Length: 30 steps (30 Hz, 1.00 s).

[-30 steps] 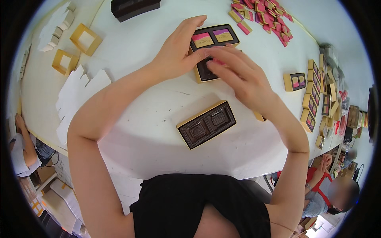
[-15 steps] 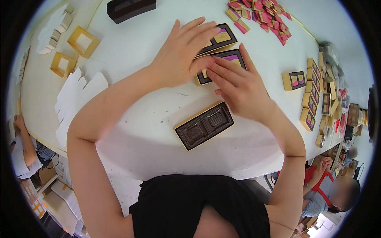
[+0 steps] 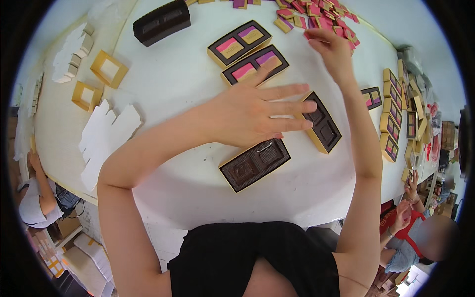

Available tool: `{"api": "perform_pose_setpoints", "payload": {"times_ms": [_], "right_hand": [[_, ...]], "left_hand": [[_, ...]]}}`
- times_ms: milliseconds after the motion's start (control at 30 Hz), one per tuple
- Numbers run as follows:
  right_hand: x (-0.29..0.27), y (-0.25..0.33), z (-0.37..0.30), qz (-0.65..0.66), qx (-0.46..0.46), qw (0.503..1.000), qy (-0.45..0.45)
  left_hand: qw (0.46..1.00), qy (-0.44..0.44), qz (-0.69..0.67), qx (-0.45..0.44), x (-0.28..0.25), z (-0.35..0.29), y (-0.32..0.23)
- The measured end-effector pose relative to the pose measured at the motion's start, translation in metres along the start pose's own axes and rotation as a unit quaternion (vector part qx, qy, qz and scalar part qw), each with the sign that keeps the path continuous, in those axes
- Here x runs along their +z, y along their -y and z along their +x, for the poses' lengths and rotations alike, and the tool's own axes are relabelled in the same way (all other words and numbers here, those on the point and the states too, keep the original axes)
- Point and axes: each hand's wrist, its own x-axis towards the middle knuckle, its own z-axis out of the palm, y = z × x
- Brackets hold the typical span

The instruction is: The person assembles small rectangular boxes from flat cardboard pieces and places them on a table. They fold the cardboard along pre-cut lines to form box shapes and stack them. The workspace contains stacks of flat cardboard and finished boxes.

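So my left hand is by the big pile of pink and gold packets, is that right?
Not quite: it's your right hand that is by the big pile of pink and gold packets, as the head view shows.

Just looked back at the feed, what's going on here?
The person's left hand is spread, fingertips over an unfilled box. The right hand is at the pile of small pieces; any hold is unclear. Two boxes have two pieces each; another unfilled box lies nearer the person.
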Motion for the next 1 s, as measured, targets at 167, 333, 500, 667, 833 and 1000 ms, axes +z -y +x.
{"api": "perform_pose_setpoints", "payload": {"times_ms": [167, 333, 500, 667, 833, 1000], "right_hand": [[-0.031, 0.055, -0.066, 0.040, 0.006, 0.999, 0.008], [-0.024, 0.064, -0.117, -0.133, -0.162, 0.977, 0.048], [-0.008, 0.055, -0.122, -0.206, -0.205, 0.954, 0.075], [-0.006, 0.072, -0.128, -0.285, -0.225, 0.925, 0.116], [-0.018, 0.047, -0.051, -0.047, -0.112, 0.992, 0.034], [0.041, -0.014, 0.048, -0.236, -0.165, 0.957, -0.042]], "left_hand": [[0.994, -0.004, 0.100, -0.036, 0.005, 0.002, -0.001], [0.992, -0.009, 0.117, -0.056, 0.000, -0.011, -0.005], [0.987, 0.056, 0.041, -0.145, 0.004, -0.008, -0.019], [0.978, 0.124, 0.053, -0.157, 0.000, -0.010, -0.019], [0.983, 0.085, 0.045, -0.156, 0.005, -0.011, -0.018], [0.983, -0.001, 0.105, -0.149, 0.008, -0.013, -0.007]]}}
